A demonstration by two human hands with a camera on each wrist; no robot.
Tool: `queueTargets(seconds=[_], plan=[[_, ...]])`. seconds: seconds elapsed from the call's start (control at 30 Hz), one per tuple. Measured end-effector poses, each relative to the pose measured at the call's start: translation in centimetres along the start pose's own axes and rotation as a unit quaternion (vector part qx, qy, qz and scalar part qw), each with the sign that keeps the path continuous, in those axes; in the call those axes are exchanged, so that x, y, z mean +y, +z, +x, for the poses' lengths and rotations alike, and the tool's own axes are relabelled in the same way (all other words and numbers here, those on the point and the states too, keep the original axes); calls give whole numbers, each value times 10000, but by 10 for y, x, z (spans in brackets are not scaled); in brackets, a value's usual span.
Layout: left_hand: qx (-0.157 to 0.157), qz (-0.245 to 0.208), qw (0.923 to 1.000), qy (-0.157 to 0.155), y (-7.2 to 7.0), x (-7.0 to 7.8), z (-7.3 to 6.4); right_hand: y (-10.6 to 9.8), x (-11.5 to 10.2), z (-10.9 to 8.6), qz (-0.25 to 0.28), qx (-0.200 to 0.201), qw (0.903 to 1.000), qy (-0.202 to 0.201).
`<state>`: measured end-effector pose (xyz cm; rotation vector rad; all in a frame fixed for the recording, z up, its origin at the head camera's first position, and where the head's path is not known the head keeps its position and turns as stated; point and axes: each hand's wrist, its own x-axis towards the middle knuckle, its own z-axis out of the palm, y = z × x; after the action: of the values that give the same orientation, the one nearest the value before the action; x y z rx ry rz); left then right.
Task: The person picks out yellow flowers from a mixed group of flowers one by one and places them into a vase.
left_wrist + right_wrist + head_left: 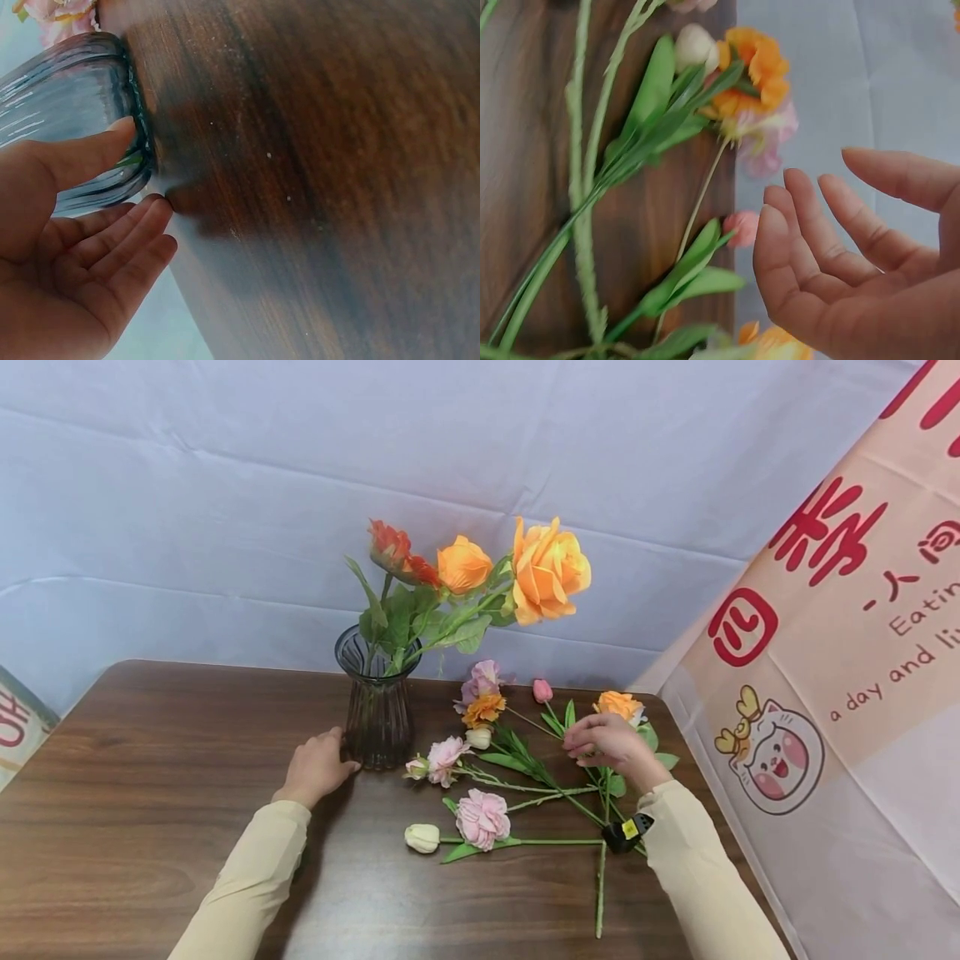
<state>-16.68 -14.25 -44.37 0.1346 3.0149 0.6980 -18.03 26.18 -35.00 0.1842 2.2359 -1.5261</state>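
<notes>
A dark ribbed glass vase (380,718) stands upright near the table's back edge. It holds a big orange rose (550,572), a smaller orange rose (464,565) and red-orange blooms (393,547). My left hand (318,766) is at the foot of the vase; in the left wrist view its thumb (94,156) lies across the glass, with loosely extended fingers beside the base. Over the loose flowers on the right hovers my right hand (611,743), its fingers slightly bent and nothing between them. Below it lie a pink tulip (542,691) and an orange flower (618,704).
On the wooden table (150,827) several artificial stems lie crossed, among them a pink peony (482,819), a white tulip (422,838), a pale pink flower (447,758) and an orange bloom (757,71). A pale cloth (262,510) hangs behind; a printed banner (847,710) stands at the right.
</notes>
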Motion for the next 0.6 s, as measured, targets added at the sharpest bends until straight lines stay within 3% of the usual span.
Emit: queueTargets(seconds=[0.6], plan=[[-4,-30,10000,7,-2,1,-2,-30,65,-15,204,371,9963,750]])
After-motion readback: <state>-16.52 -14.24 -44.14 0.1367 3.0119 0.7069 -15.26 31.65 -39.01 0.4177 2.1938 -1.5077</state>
